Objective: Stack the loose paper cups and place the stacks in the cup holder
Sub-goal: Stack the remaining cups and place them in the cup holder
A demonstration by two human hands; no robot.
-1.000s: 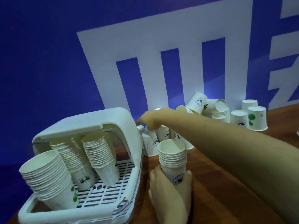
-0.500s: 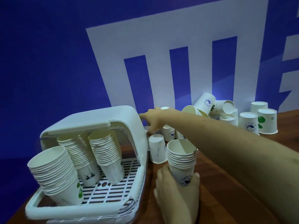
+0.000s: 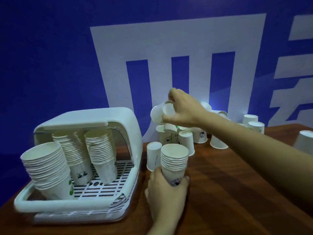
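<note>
Left hand: I see my left hand (image 3: 166, 192) wrapped round the lower part of a small stack of cups (image 3: 174, 162), thumb on one side and fingers on the other, holding it upright just above the wooden table (image 3: 237, 192)
Right hand: my right hand (image 3: 182, 110) is raised above the loose cups, fingers curled round a tilted cup (image 3: 160, 114) whose mouth faces left; a second cup seems to sit against it under my fingers, though I cannot tell whether they are nested
Cup holder: the white cup holder (image 3: 81, 167) sits at the left of the table, its curved lid arched over the back and its slotted tray open toward me
Stacks in holder: I count three tall stacks leaning inside it, a front stack (image 3: 49, 168) at the near left rim, a middle stack (image 3: 74, 155) with a small face print, and a right stack (image 3: 101, 153) just beside it
Loose cups: a cluster of loose cups (image 3: 191, 139) stands upside down by the wall under my right hand; one upturned cup (image 3: 153, 156) is just beside the stack I hold, and more cups (image 3: 254, 124) stand further right
Backdrop: a blue wall (image 3: 50, 56) with large white shapes runs behind the table
</note>
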